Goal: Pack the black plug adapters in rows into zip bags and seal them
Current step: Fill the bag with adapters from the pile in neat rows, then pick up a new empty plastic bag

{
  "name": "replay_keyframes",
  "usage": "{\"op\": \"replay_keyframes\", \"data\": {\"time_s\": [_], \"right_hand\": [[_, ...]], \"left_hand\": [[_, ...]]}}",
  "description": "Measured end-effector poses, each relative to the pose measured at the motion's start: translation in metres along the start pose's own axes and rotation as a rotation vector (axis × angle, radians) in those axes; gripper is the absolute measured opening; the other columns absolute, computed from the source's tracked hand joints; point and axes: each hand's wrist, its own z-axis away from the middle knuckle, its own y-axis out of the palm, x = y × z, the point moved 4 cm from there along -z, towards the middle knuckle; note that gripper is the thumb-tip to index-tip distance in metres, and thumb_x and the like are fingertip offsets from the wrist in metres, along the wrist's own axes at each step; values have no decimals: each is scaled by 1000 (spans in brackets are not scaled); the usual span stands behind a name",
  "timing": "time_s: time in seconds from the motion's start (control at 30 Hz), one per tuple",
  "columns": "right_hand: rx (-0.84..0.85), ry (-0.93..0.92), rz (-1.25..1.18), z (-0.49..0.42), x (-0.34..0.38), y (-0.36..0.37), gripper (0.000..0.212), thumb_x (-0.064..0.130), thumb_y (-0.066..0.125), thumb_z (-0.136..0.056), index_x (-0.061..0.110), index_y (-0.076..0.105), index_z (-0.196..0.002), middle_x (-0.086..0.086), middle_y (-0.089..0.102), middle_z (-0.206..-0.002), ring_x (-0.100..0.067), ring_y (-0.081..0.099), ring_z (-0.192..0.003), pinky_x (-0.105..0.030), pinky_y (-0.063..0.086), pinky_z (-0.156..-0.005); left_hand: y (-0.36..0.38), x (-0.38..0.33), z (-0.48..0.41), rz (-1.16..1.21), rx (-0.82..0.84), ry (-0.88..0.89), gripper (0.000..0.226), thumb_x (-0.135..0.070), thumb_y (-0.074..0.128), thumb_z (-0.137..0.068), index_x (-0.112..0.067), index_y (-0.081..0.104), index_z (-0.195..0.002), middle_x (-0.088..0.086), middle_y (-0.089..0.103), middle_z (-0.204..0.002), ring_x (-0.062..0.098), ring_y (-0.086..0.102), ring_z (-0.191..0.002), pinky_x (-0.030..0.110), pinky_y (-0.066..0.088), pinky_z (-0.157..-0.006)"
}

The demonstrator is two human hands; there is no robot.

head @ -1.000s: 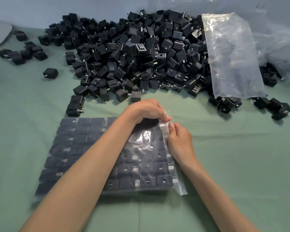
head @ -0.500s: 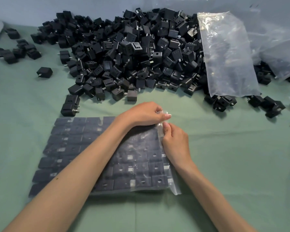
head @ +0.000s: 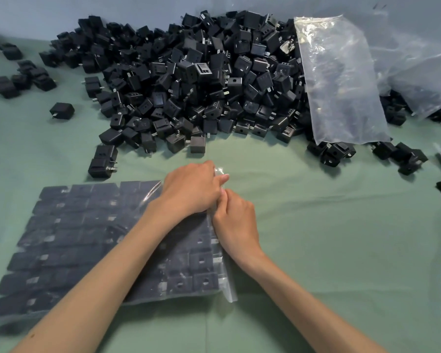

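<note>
A clear zip bag (head: 69,238) lies flat on the green cloth-covered table (head: 341,238), filling the view's 8 o'clock quarter. It is packed with black plug adapters (head: 201,263) set side by side in tidy rows. The bag's zip strip (head: 228,284) runs along its right edge, from about 6 o'clock up toward the centre. Both hands meet at the far end of that strip. The left hand (head: 191,192) reaches across the bag with its fingers curled, pinching the plastic at the top corner. The right hand (head: 236,225), touching it at its 5 o'clock side, pinches the strip just below. Whether the strip is pressed closed along its length cannot be told. At 12 o'clock a large loose pile of adapters (head: 201,80) spreads across the back of the table. A stack of empty clear bags (head: 341,80) leans on that pile at 2 o'clock. Two adapters lying together (head: 103,161) sit just beyond the packed bag's far left corner, and a single adapter (head: 61,110) lies apart at 10 o'clock.
</note>
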Motion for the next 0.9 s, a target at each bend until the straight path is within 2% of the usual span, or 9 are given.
{"op": "replay_keyframes", "data": {"time_s": [0.23,0.37,0.47,0.57,0.63,0.67,0.77,0.83,0.9], "right_hand": [[6,3,-10,1,-2,-1,37,20,35,-101,16,41,-65,-20,64,-75,-34,50,-65,-33,22,-58],[-23,50,-102,2,-5,-2,42,18,39,-100,19,38,-58,-6,55,-58,-15,38,-48,-28,19,-53],[-14,4,-123,5,-3,2,29,19,39,-100,9,55,-77,-11,65,-70,-26,51,-57,-35,34,-55],[209,-59,-51,-4,-1,-4,27,21,38,-100,8,60,-89,-13,70,-82,-34,63,-75,-41,47,-64],[451,-31,3,-21,-7,-17,30,21,42,-99,12,61,-78,-3,68,-63,-26,68,-63,-35,52,-61],[463,-9,56,-35,-13,-30,31,25,46,-98,13,63,-75,1,64,-55,-20,67,-55,-32,53,-60],[-7,63,123,-90,-38,-94,22,29,58,-91,12,70,-88,-2,67,-63,-18,66,-65,-30,52,-75],[-364,127,129,-113,-59,-138,21,28,59,-88,11,70,-95,-9,71,-86,-25,66,-87,-33,48,-84],[-533,152,170,-127,-78,-161,27,30,58,-86,11,65,-104,-12,64,-108,-28,59,-104,-34,43,-93]], "left_hand": [[-1,-5,11,18,-99,2,36,-40,36,-101,-14,54,-119,8,63,-120,29,55,-111,38,36,-85],[5,-13,19,-39,-172,6,30,-34,34,-100,-16,52,-117,4,60,-119,26,52,-112,39,30,-88],[9,-15,21,-23,-202,-7,31,-37,32,-100,-16,52,-110,5,60,-114,26,52,-108,39,26,-86],[10,-9,22,37,-221,14,31,-37,29,-100,-17,52,-108,2,61,-111,23,52,-104,38,24,-85],[10,-5,22,48,-224,31,32,-39,34,-100,-17,53,-112,1,62,-111,23,53,-106,38,25,-86],[10,-4,22,48,-224,39,32,-40,38,-99,-17,53,-114,1,62,-112,23,53,-107,38,26,-86],[10,-3,22,56,-232,54,34,-43,49,-96,-17,53,-117,-2,62,-111,21,54,-106,36,27,-85],[10,-2,23,57,-246,58,34,-43,52,-95,-18,53,-118,-3,61,-110,20,54,-105,36,27,-85],[10,-2,23,51,-252,64,34,-43,53,-94,-19,53,-118,-4,61,-110,19,54,-105,35,27,-85]]}}
